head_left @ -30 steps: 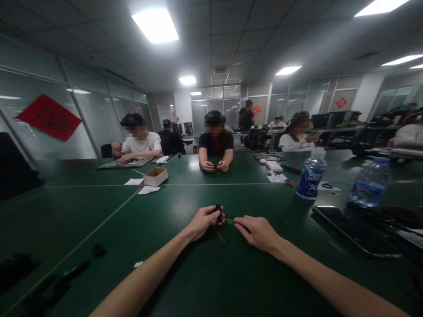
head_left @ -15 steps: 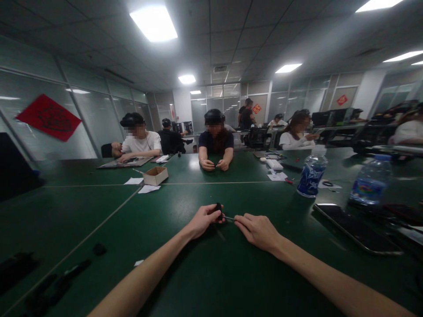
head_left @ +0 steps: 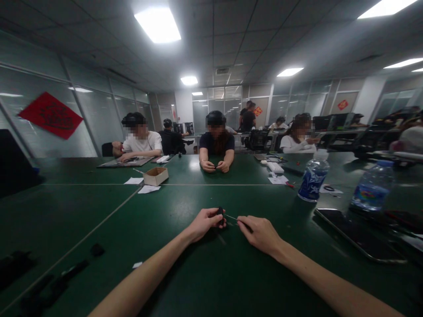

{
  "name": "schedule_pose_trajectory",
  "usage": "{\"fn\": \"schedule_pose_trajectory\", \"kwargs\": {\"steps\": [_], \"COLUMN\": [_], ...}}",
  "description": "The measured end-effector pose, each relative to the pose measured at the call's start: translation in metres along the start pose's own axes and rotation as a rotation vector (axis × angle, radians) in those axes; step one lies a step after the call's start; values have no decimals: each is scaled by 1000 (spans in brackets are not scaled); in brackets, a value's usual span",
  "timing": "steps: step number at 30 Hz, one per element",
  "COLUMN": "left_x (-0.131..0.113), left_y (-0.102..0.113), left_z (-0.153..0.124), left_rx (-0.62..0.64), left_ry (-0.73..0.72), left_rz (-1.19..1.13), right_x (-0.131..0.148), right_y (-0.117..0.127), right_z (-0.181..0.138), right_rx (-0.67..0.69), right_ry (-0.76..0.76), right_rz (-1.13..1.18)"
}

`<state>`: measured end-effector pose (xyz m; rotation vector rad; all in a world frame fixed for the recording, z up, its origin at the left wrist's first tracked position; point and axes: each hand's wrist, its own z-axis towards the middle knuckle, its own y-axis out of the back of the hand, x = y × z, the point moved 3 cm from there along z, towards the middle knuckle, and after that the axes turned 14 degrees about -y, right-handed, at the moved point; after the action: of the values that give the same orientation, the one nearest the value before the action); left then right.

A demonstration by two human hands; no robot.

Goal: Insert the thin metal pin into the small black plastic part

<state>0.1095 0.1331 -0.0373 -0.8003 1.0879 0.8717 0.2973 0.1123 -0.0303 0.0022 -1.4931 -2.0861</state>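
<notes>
Just above the green table, my left hand is closed around a small black part, pinched between thumb and fingers. The part's far side and exact shape are hidden. To its right, my right hand is closed on a thin metal-shafted tool. The shaft points left at the black part, its tip at or close to it; contact cannot be made out. Fingers cover the tool's handle end.
Several dark parts lie at the left. On the right are a phone and two bottles, one blue-labelled, one blue-capped. An open cardboard box stands farther off. A person sits opposite.
My view has shifted slightly. My right hand sits a little farther from the left one, and the shaft slants more, its tip end higher. Both hands keep their holds.
</notes>
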Motion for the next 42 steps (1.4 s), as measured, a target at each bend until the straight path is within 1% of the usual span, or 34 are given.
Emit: {"fn": "schedule_pose_trajectory", "kwargs": {"steps": [6, 12, 18, 25, 29, 35, 42], "left_x": [10, 8, 6, 7, 5, -1, 1], "left_y": [7, 6, 4, 6, 5, 1, 2], "left_z": [3, 3, 2, 2, 2, 1, 2], "left_rx": [-35, -40, -28, 18, 5, -8, -23], "left_ry": [0, 7, 9, -12, -6, 12, 18], "left_rz": [-39, -62, -50, 0, 0, -30, -51], "right_x": [1, 1, 4, 4, 4, 7, 9], "right_y": [-3, -2, 0, -1, -1, 2, 3], "right_z": [-1, -1, -1, -2, -2, -2, -3], "right_rx": [41, 36, 54, 48, 24, 39, 40], "right_ry": [95, 116, 112, 119, 101, 67, 29], "right_rz": [-9, -28, -20, -50, -86, -108, -149]}}
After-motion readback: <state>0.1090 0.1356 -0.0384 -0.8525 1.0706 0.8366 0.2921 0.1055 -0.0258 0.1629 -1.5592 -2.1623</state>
